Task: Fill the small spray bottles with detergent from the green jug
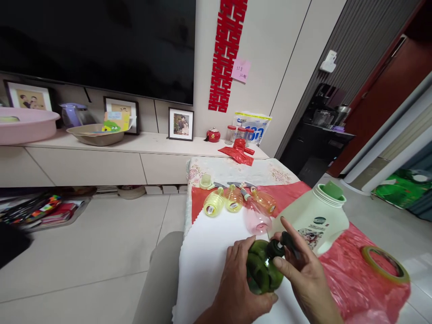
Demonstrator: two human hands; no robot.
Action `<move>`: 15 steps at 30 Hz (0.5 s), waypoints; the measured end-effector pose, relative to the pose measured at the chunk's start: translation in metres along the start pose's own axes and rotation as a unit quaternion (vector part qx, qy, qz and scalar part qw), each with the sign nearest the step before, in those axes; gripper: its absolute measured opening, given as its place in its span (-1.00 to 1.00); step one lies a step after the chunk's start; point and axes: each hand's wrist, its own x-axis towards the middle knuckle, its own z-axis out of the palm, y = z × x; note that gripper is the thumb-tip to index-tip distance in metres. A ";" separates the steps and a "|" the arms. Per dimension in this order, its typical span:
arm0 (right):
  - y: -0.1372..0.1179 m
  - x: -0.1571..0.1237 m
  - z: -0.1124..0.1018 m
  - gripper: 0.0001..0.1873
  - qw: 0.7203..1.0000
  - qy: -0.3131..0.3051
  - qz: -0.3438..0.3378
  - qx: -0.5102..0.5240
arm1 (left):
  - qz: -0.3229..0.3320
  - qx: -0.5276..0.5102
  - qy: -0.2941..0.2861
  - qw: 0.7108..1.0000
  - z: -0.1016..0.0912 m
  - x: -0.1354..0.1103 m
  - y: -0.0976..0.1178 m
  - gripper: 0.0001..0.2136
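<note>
My left hand (236, 281) is wrapped around a round, dark green pump bottle (262, 270), tilted over the white sheet (209, 252). At its neck, the thumb and fingers of my right hand (308, 274) close around the black pump top (276, 248), with the index finger pointing up. Just beyond, a clear pink pump bottle (258, 218) lies on its side. Two yellow bottles (214, 202) and an orange one (265, 201) lie behind it. The large pale green jug (313, 220) stands uncapped beside my right hand, a green scoop-like piece in its mouth.
A roll of tape (384, 264) lies on red plastic (351, 261) at the right. Behind the bottles sits a pale green cap (206, 182). The low cabinet (155, 146) along the wall holds a pink basin (30, 128), framed photos, red-lidded jars and a red bag (239, 153).
</note>
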 end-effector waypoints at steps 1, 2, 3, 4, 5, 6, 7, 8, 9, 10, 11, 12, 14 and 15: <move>0.000 -0.001 0.001 -0.07 1.000 -0.002 -0.004 -0.011 | 0.004 -0.001 0.000 1.000 0.001 0.000 0.000 -0.14; -0.001 -0.002 0.001 -0.02 1.000 -0.010 -0.009 -0.022 | 0.009 -0.001 0.000 1.000 0.002 -0.001 -0.001 -0.14; 0.000 -0.005 0.001 0.04 0.999 -0.025 -0.013 -0.034 | 0.017 0.000 0.004 1.000 0.003 -0.001 -0.001 -0.14; 0.000 -0.008 0.001 0.08 0.998 -0.042 -0.015 -0.046 | 0.030 0.003 0.011 0.999 0.004 -0.002 -0.002 -0.16; 0.001 -0.012 0.001 0.10 0.997 -0.057 -0.014 -0.057 | 0.050 0.009 0.020 0.998 0.005 -0.002 -0.004 -0.18; 0.001 -0.017 0.000 0.10 0.995 -0.067 -0.009 -0.067 | 0.076 0.018 0.030 0.997 0.006 -0.003 -0.006 -0.20; 0.001 -0.022 -0.001 0.09 0.994 -0.072 0.000 -0.077 | 0.104 0.028 0.038 0.993 0.008 -0.003 -0.009 -0.21; 0.000 -0.027 -0.003 0.09 0.993 -0.072 0.010 -0.089 | 0.134 0.036 0.044 0.989 0.010 -0.004 -0.012 -0.21; -0.001 -0.032 -0.005 0.10 0.992 -0.067 0.018 -0.103 | 0.161 0.039 0.047 0.985 0.013 -0.006 -0.015 -0.18; -0.002 -0.037 -0.007 0.10 0.991 -0.062 0.023 -0.119 | 0.180 0.039 0.046 0.982 0.016 -0.007 -0.017 -0.13; -0.004 -0.041 -0.010 0.11 0.988 -0.059 0.027 -0.137 | 0.188 0.036 0.040 0.981 0.020 -0.010 -0.020 -0.09; -0.007 -0.045 -0.013 0.13 0.986 -0.059 0.028 -0.156 | 0.187 0.031 0.032 0.981 0.023 -0.012 -0.021 -0.06; -0.011 -0.052 -0.019 0.15 0.980 -0.056 0.028 -0.189 | 0.171 0.021 0.002 0.985 0.030 -0.018 -0.022 -0.03; -0.014 -0.056 -0.023 0.16 0.978 -0.049 0.028 -0.199 | 0.161 0.015 -0.016 0.987 0.032 -0.021 -0.021 -0.02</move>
